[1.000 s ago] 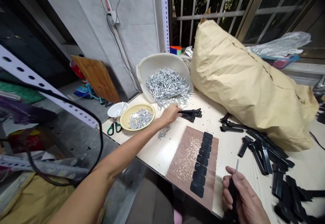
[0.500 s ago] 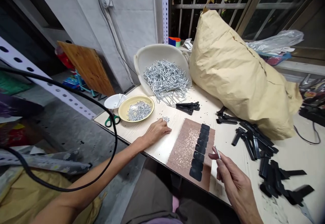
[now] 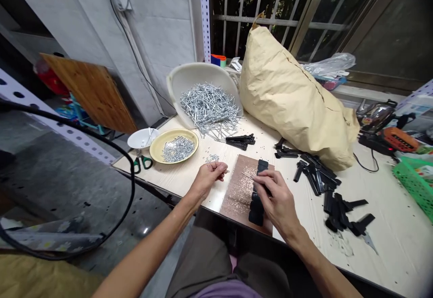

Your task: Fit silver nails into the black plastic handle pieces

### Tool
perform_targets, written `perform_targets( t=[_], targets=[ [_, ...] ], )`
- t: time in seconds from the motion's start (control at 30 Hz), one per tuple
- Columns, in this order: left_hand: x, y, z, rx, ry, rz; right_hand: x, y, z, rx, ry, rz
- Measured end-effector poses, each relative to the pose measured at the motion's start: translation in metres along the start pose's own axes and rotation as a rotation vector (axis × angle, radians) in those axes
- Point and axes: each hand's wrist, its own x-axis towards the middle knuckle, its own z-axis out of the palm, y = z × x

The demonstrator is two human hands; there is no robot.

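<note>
My left hand (image 3: pixel 209 180) is closed in a pinch over the table, with a tiny shiny metal piece (image 3: pixel 228 171) at its fingertips; its exact shape is too small to tell. Close behind it lies a small scatter of similar metal pieces (image 3: pixel 212 158). My right hand (image 3: pixel 275 194) grips a thin metal pin (image 3: pixel 246 175), whose tip points left toward my left hand. Below the right hand, a row of black flat pieces (image 3: pixel 256 217) lies along a brown board (image 3: pixel 237 199) with a worn, speckled surface. The right hand hides part of that row.
A white basin (image 3: pixel 176 75) tipped toward me spills metal pins. Left of it stand a yellow bowl (image 3: pixel 155 147) of small metal pieces, a white bowl (image 3: pixel 135 140) and green-handled scissors (image 3: pixel 146 162). Black parts (image 3: pixel 338 212) lie right, beside a large paper sack (image 3: pixel 291 95).
My left hand has risen from the small scatter and moved slightly right, with a tiny piece in its fingertips. My right hand has come left over the board, its pin now pointing left.
</note>
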Motion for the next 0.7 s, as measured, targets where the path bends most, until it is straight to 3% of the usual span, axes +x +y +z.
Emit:
perform_targets(
  t=[0.07,0.13,0.37,0.57,0.7],
  targets=[
    [-0.001,-0.001,0.005,-0.017,0.080,-0.005,0.010,-0.002,0.006,-0.087,-0.015,-0.036],
    [0.001,-0.005,0.005,0.126,0.163,0.034,0.014,0.000,0.011,-0.149,-0.022,-0.028],
    [0.003,-0.019,-0.021,0.730,0.206,0.334,-0.011,0.028,0.008,-0.166,0.011,0.016],
    [-0.008,-0.014,-0.049,0.902,0.341,0.277,-0.037,0.045,-0.004,-0.171,0.014,0.040],
    [-0.017,-0.017,-0.053,0.949,0.260,0.277,-0.045,0.050,-0.007,-0.152,0.012,0.050]
  ],
)
